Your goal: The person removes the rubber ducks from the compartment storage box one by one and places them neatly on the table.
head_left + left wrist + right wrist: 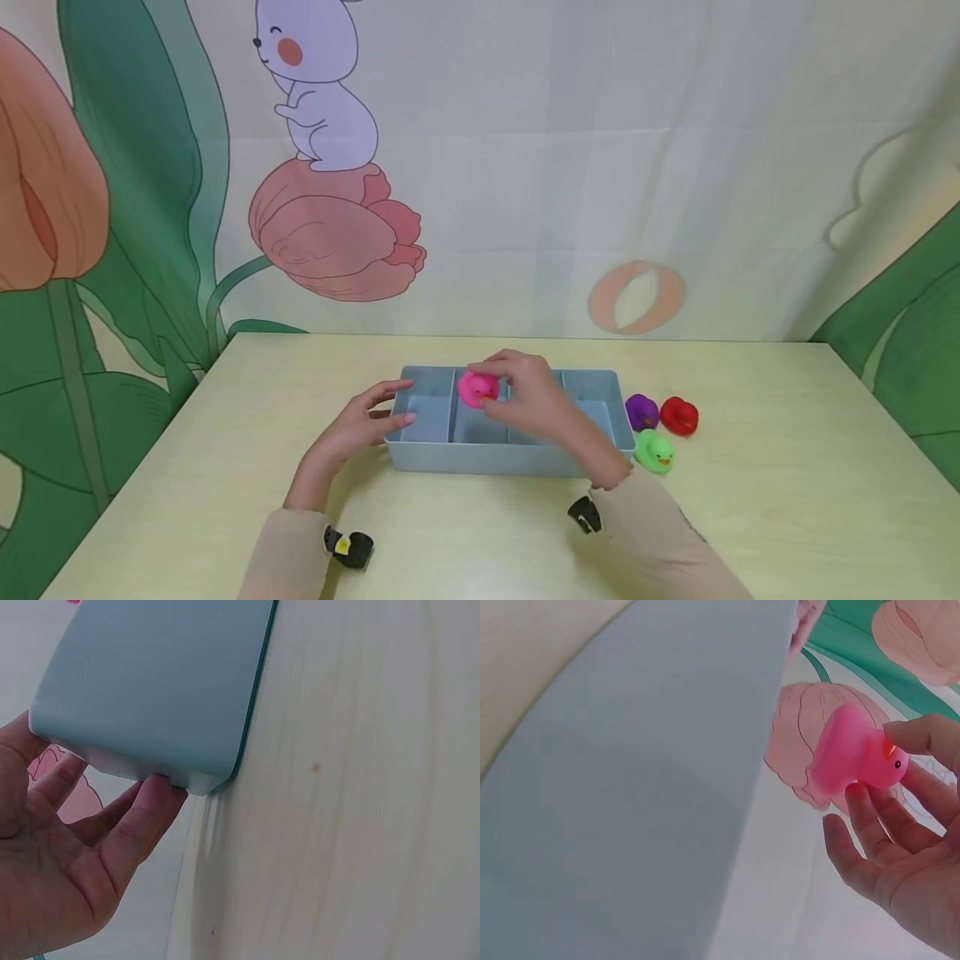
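A pale blue divided box (487,458) stands lengthwise on the table. My left hand (367,421) grips its left end, with thumb and forefinger over the rim. In the left wrist view, other fingers (142,817) of that hand lie against the outer end wall. My right hand (532,396) pinches a pink rubber duck (478,388) between thumb and fingers. From the head, the duck overlaps the second compartment from the left. The right wrist view shows the duck (847,754) held above the box's rim, its orange beak by the thumb.
Right of the box sit a purple duck (642,412), a red duck (679,416) and a green duck (656,452), close together. A printed curtain (510,183) hangs behind the far edge of the wooden table (787,467).
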`<action>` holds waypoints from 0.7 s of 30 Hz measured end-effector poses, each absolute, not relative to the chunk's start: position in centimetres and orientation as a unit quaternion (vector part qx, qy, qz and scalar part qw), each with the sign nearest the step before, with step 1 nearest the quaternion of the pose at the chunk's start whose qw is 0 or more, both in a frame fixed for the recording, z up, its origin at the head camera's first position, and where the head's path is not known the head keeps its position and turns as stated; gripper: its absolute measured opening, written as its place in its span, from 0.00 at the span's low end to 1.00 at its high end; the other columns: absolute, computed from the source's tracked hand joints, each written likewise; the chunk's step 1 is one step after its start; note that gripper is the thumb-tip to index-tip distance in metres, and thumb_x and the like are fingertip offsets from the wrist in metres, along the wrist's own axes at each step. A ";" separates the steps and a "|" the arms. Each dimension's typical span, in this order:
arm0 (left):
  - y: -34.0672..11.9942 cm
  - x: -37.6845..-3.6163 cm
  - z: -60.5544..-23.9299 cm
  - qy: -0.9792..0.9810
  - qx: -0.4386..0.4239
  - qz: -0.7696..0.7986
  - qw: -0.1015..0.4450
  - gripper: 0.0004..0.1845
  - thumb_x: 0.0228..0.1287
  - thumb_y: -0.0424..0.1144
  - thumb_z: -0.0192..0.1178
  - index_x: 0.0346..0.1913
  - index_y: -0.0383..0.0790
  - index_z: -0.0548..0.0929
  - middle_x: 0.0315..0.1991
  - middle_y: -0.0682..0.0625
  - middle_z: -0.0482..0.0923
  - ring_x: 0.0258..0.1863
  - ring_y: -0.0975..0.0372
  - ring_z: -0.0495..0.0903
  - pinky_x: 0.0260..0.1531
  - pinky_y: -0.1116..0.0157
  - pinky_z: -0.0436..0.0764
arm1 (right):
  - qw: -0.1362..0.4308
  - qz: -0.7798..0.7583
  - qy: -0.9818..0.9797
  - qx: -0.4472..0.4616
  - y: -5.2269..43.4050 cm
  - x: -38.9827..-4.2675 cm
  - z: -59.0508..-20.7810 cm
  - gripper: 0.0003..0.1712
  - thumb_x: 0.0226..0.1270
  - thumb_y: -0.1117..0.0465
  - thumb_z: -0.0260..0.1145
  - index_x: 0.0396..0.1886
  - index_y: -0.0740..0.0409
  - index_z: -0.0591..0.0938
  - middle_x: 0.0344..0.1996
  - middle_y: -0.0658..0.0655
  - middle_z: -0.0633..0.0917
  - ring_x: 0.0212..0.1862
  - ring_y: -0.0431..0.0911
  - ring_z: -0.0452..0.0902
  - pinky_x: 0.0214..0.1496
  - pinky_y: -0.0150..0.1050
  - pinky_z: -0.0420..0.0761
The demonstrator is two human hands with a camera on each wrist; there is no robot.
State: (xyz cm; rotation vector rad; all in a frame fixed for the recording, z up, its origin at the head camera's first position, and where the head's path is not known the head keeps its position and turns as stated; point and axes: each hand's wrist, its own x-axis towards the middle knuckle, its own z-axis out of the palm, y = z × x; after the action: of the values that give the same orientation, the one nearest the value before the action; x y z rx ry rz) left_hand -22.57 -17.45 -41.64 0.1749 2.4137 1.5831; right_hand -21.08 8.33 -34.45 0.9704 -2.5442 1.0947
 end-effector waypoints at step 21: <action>-17.7 -22.4 -41.7 0.827 0.068 0.544 0.128 0.32 0.56 0.46 0.63 0.64 0.49 0.66 0.66 0.39 0.56 0.62 0.40 0.60 0.46 0.50 0.74 | 0.099 0.450 -0.856 0.233 17.5 -19.4 -35.6 0.21 0.47 0.71 0.71 0.46 0.62 0.82 0.41 0.56 0.83 0.40 0.48 0.79 0.40 0.43 0.81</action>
State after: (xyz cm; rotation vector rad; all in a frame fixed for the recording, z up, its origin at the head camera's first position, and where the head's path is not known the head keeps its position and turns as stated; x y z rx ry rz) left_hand -22.45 -17.67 -41.75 0.1986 2.4040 1.5808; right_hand -19.38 17.51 -35.56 0.6901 -2.5323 1.3317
